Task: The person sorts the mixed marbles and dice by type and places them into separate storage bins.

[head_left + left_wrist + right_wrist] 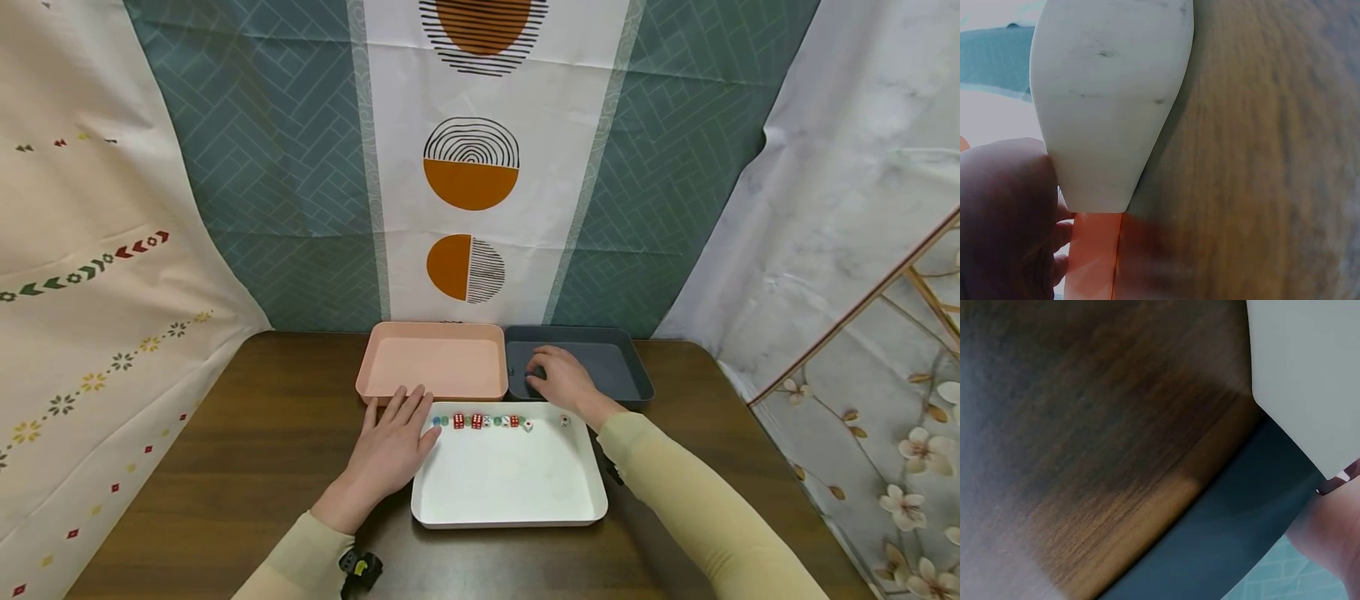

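A row of small dice (477, 422), red, white, green and blue, lies along the far side of the white tray (517, 487). One white die (565, 421) sits apart at the row's right. My left hand (393, 446) lies with fingers extended over the white tray's far left corner. Its fingertips overlap the front rim of the peach tray (431, 362), and its thumb is beside the row's blue end. My right hand (562, 382) reaches into the dark grey tray (611, 367), thumb and forefinger bent around a tiny dark blue die (528, 377) at their tips.
The peach and dark trays stand side by side behind the white one, close to the patterned cloth backdrop (300, 167). Brown wooden table (225, 467) surrounds the trays. A small dark piece (512, 372) is at the dark tray's left side.
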`<state>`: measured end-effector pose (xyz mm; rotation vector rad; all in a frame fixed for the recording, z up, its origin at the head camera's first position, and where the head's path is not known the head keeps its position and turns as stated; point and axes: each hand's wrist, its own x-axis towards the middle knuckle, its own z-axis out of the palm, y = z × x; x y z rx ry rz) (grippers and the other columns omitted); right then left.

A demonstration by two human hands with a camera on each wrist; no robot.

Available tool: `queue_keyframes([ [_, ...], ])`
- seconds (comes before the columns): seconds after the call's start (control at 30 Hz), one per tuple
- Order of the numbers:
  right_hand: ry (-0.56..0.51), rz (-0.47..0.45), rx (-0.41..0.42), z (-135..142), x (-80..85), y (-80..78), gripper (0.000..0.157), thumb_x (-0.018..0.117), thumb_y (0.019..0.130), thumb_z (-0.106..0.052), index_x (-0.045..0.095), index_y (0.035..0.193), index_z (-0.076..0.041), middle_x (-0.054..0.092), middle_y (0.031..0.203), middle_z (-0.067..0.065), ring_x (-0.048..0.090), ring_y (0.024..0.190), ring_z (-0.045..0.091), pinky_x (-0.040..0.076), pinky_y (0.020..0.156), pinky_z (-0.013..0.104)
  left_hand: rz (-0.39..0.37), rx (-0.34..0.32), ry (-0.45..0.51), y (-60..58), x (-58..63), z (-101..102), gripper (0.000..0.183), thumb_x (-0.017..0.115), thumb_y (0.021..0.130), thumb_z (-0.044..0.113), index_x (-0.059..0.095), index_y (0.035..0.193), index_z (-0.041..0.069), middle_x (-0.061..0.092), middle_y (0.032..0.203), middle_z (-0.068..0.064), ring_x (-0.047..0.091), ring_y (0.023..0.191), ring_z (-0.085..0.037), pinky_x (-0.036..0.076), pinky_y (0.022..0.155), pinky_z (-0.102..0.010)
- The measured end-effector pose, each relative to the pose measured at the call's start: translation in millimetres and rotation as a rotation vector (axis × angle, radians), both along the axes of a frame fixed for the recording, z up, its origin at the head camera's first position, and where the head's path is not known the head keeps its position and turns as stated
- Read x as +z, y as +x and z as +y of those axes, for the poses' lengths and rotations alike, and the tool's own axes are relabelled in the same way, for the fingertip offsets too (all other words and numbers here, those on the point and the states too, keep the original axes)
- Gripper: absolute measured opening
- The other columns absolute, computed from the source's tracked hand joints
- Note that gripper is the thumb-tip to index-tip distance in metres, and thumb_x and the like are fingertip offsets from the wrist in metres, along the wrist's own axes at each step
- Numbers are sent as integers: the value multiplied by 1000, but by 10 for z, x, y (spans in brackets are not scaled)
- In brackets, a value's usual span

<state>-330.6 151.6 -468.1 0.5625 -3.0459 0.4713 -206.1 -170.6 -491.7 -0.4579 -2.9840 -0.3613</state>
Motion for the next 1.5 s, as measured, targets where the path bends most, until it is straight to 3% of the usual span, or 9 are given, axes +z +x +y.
queue_keyframes([
  [0.87, 61, 4, 15, -66, -56, -128, 19, 74, 108, -22, 78, 124, -11, 56, 160, 19, 49, 151, 40, 40, 124, 54, 2, -6, -6, 3, -3, -12, 71, 55, 115, 48, 41, 171, 6, 36, 177, -15, 24, 166, -41, 13, 130, -72],
  [1.5, 92, 28, 29, -98, -107, -179, 16, 76, 107, -20, 79, 119, -10, 61, 153, 20, 53, 147, 41, 42, 123, 53, -6, -12, 1, 1, 8, -9, 70, 55, 116, 46, 41, 171, 5, 35, 178, -15, 23, 166, -42, 25, 128, -69],
])
